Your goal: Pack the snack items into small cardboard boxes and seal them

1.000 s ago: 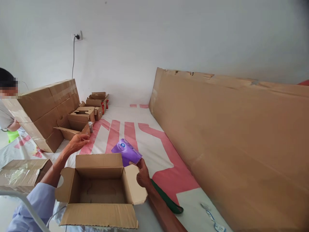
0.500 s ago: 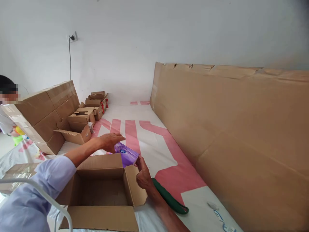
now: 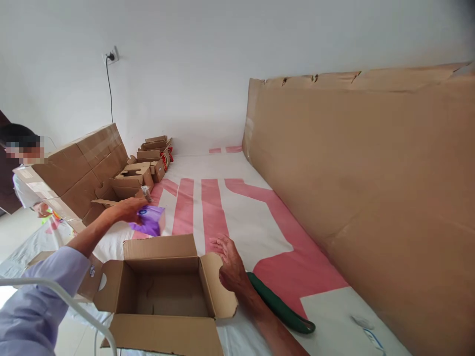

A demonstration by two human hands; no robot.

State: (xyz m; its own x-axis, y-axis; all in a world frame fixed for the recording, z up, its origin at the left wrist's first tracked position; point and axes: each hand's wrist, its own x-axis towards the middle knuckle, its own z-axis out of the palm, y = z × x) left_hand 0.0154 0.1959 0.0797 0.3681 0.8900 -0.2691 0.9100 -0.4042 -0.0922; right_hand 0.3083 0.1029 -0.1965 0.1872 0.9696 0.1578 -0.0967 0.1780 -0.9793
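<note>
My left hand (image 3: 128, 209) grips a purple packet (image 3: 150, 220) and holds it just above the white and pink sheet, left of the pink stripes and behind an open cardboard box (image 3: 163, 291). The box stands close in front of me with its flaps spread and nothing visible inside. My right hand (image 3: 230, 262) hovers open beside the box's right flap, fingers spread, holding nothing. A green strap (image 3: 278, 309) lies under my right forearm.
A tall cardboard sheet (image 3: 371, 188) leans along the right side. Large taped cartons (image 3: 79, 170) and several small open boxes (image 3: 139, 173) line the left. Another person (image 3: 22, 168) stands behind the cartons. A wall socket with a cable (image 3: 110, 55) is on the far wall.
The purple packet passed from my right hand to my left hand and moved left. My right hand let go and opened. The view shifted slightly.
</note>
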